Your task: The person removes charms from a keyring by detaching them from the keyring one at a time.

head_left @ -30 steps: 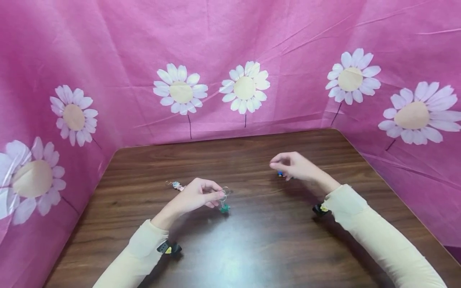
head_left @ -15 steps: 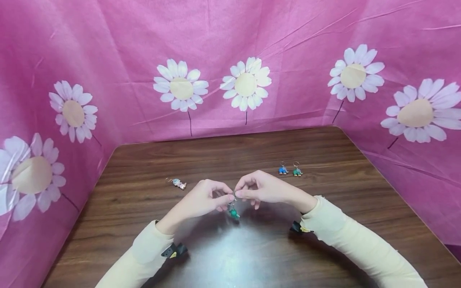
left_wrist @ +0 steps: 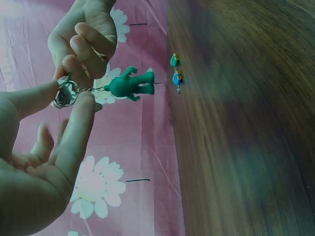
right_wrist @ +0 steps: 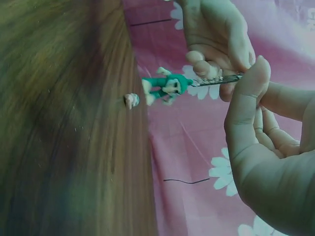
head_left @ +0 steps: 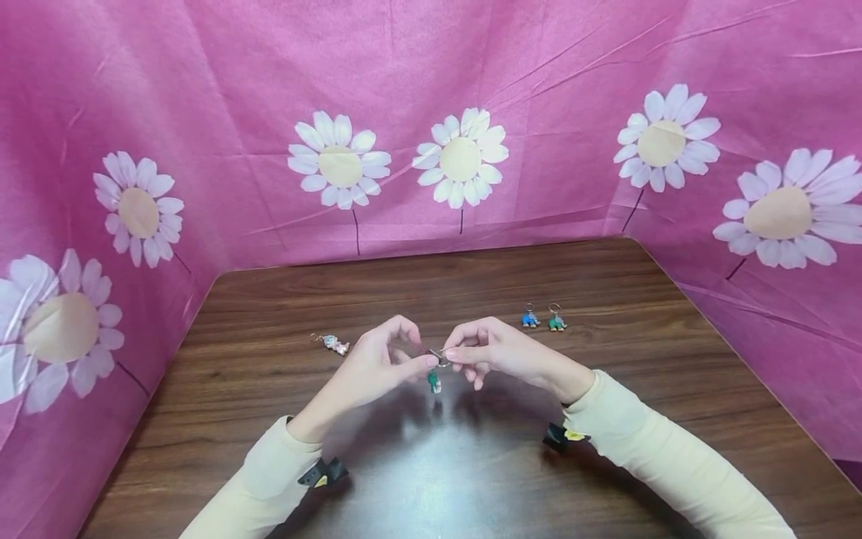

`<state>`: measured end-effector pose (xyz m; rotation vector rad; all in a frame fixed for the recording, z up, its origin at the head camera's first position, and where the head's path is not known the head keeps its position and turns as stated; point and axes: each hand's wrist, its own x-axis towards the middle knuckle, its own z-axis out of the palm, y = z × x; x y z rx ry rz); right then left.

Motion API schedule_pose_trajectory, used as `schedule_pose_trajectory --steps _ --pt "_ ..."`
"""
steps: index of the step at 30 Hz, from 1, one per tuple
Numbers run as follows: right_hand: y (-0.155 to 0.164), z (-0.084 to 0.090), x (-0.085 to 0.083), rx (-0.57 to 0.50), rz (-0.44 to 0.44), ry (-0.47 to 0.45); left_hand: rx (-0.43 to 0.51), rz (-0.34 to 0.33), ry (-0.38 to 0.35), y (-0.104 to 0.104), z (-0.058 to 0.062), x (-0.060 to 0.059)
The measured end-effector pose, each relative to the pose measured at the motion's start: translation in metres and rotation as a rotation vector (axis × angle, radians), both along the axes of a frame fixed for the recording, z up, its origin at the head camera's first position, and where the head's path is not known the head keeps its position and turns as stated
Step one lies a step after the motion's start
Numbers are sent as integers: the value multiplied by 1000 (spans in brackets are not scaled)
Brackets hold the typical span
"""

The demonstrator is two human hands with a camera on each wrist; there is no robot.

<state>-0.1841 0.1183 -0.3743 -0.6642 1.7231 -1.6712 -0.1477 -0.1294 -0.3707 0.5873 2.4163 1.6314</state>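
Both hands meet over the tabletop [head_left: 471, 464]: the left hand [head_left: 377, 367] and right hand [head_left: 498, 348] each pinch the metal key ring [left_wrist: 64, 93], with the green figure keychain [head_left: 434, 382] dangling just below the fingertips. Blue and green keychains [head_left: 542, 320] lie beyond the right hand, and a pink one [head_left: 333, 343] sits just left of the left hand.

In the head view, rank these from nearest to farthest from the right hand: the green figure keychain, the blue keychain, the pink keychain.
1. green figure keychain, hanging from the ring both hands pinch.
2. blue keychain, on the table behind the right hand.
3. pink keychain, far left, beyond the left hand.
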Motion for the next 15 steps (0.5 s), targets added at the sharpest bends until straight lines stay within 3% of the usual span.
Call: schedule_pose_trajectory --steps 3,8,15 --pt "2 -3 -1 -65 7 -49 6 28 -24 1 -1 1" --pt "5 -6 -2 -143 43 -117 51 -22 -6 3 -5 0" --pt "6 -8 -1 -172 67 -167 14 -70 154 6 -5 0"
